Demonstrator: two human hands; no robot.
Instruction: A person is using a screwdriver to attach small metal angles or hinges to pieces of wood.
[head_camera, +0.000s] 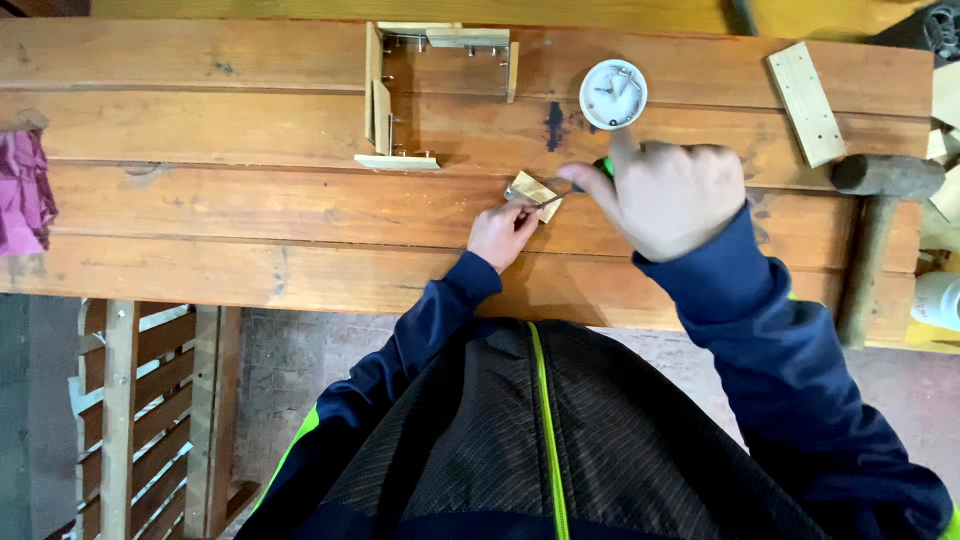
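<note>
My left hand (503, 231) pinches a small pale wooden piece (532, 190) against the workbench (250, 200). My right hand (662, 193) grips a screwdriver with a green handle (604, 166), index finger stretched out, and its thin metal shaft runs down-left to the wooden piece. A small wooden frame (432, 92) made of thin slats joined with screws lies farther back on the bench. A white round dish (612, 94) holding several screws sits just beyond my right hand.
A wooden mallet (874, 215) lies at the right end of the bench, with a drilled wooden slat (806, 102) behind it. A crumpled pink cloth (22, 192) rests at the left edge. A slatted wooden rack (130, 420) stands below the bench on the left.
</note>
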